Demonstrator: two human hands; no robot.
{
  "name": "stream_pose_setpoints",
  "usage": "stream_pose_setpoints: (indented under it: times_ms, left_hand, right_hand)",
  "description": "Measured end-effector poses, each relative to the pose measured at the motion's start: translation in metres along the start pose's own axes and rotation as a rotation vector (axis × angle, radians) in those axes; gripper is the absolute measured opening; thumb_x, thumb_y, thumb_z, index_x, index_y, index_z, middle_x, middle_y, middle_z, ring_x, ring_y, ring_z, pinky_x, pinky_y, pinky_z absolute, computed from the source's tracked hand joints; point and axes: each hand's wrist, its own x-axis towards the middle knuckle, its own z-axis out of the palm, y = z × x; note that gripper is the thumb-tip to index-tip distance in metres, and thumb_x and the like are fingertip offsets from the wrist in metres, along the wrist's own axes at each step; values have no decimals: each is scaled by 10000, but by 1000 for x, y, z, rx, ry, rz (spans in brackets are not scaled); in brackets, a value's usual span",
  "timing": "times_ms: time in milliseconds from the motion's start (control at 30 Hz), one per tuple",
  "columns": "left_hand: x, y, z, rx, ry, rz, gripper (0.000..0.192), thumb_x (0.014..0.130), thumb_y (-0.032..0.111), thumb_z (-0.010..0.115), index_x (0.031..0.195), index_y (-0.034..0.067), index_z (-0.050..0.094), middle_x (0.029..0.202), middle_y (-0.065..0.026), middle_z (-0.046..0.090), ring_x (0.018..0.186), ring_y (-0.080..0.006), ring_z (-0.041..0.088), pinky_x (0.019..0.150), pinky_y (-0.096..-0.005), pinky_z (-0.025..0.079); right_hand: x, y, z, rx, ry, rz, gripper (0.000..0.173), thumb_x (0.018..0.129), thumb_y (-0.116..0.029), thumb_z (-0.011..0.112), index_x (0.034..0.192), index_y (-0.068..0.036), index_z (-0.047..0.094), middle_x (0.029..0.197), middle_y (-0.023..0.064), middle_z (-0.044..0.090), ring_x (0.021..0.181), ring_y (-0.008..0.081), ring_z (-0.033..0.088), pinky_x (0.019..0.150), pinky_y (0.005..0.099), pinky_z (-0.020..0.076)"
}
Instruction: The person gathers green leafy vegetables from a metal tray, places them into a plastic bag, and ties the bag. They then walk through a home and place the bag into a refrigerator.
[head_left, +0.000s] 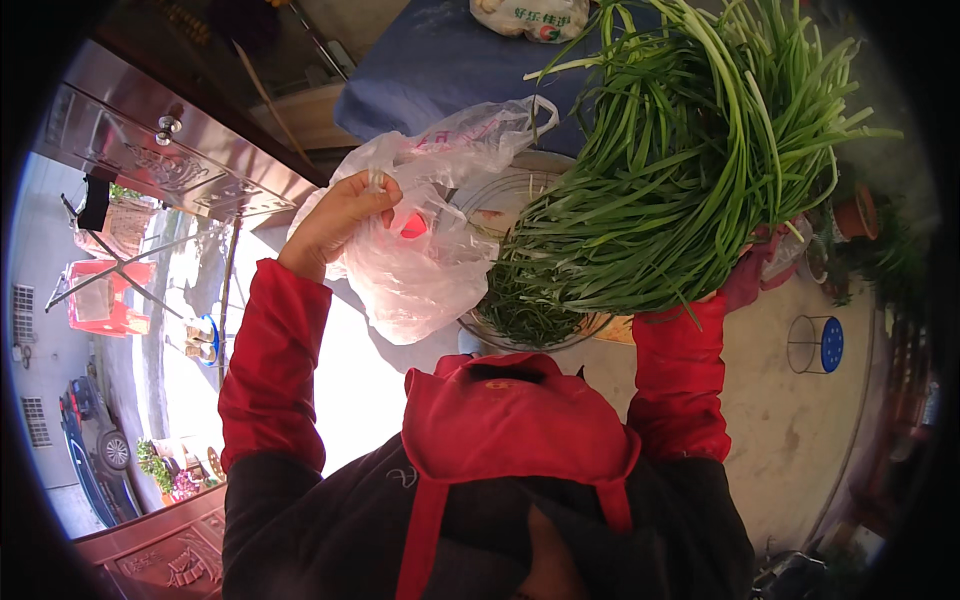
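My left hand (352, 214) pinches the upper edge of a thin translucent plastic bag (420, 277), which hangs bulging at the left of centre. Something red shows through the film. A large bundle of long green leaves with pale stalks, like Chinese chives (675, 187), fills the upper right. My right hand (709, 296) is mostly hidden beneath the bundle and appears to support it from below. Under the leaf tips, a round container (517, 346) holds more short dark green leaves, partly covered by the bundle.
A dark blue cloth (420, 67) covers a surface ahead, with a printed plastic bag (529, 19) on it. A carved reddish door (187, 161) stands open at left. A blue-topped stool (831, 345) and a terracotta pot (856, 213) are at right.
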Motion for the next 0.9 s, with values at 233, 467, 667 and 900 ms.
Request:
stream_pose_setpoints:
  times_ms: [233,467,667,900]
  left_hand:
    - [-5,-21,44,-242,-243,-265,529,902,547,432,957,44,585,844,-87,612,747,-174,628,696,-284,494]
    - [18,-72,160,-1091,-431,-230,959,759,788,320,1393,68,341,1353,-146,444,1064,-288,575,951,-418,441]
    - [22,-61,153,-1095,-63,-123,569,847,499,553,1180,38,557,1097,-85,622,935,-221,619,843,-366,506]
    - [35,-107,136,-580,109,149,266,807,69,632,1058,-15,602,937,-56,650,787,-137,624,689,-281,514]
  right_hand:
    - [10,10,17,-99,25,-113,611,756,-364,655,1253,-43,501,1162,129,590,1009,275,605,891,431,503]
    - [-22,72,8,-269,104,-22,602,778,-399,618,1275,-83,496,1188,97,579,1048,273,581,913,455,482]
    - [-68,101,-8,-198,246,122,592,726,-256,696,1258,-82,503,1169,91,586,1028,264,591,891,436,497]
    - [-78,50,-10,-565,278,683,623,689,-46,697,1272,-67,479,1206,86,548,1129,268,523,957,423,426]
